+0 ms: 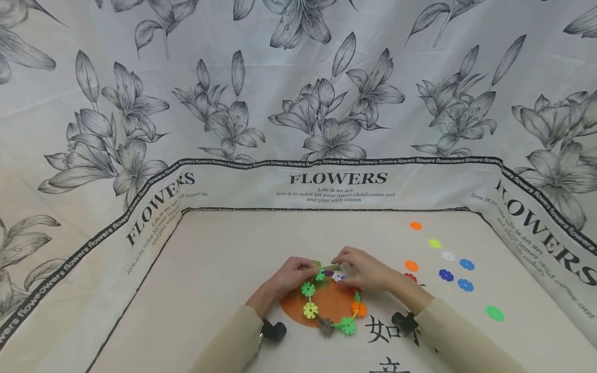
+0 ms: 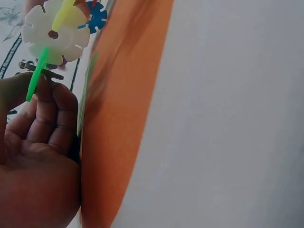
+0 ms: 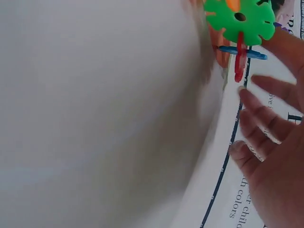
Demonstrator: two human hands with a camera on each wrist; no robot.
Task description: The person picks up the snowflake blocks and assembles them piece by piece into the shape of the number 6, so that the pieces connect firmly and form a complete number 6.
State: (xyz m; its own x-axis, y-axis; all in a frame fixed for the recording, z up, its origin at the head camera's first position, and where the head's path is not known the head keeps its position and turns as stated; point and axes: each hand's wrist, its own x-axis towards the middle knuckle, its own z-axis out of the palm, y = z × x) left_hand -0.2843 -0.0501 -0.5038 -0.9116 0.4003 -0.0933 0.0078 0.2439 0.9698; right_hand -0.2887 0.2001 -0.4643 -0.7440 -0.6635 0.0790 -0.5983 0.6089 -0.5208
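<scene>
A ring of linked plastic snowflake discs [image 1: 310,310] is held over an orange round print on the cloth. It has green, yellow, brown, orange, purple and white pieces. My left hand [image 1: 295,273] pinches the ring's far left side near a green disc [image 1: 319,276]. In the left wrist view, the fingertips meet below a whitish disc [image 2: 33,28]. My right hand [image 1: 366,269] is at the far right side, beside a white disc [image 1: 338,276]. The right wrist view shows its fingers spread apart, near a green disc [image 3: 225,16] with red and blue discs edge-on below.
Loose snowflake discs lie to the right: orange [image 1: 415,226], yellow [image 1: 435,243], white [image 1: 448,256], blue [image 1: 466,264], dark blue [image 1: 445,275] and green [image 1: 495,313]. A red disc [image 1: 410,278] is partly behind the right forearm. Flower-printed fabric [image 1: 336,103] rises behind the table.
</scene>
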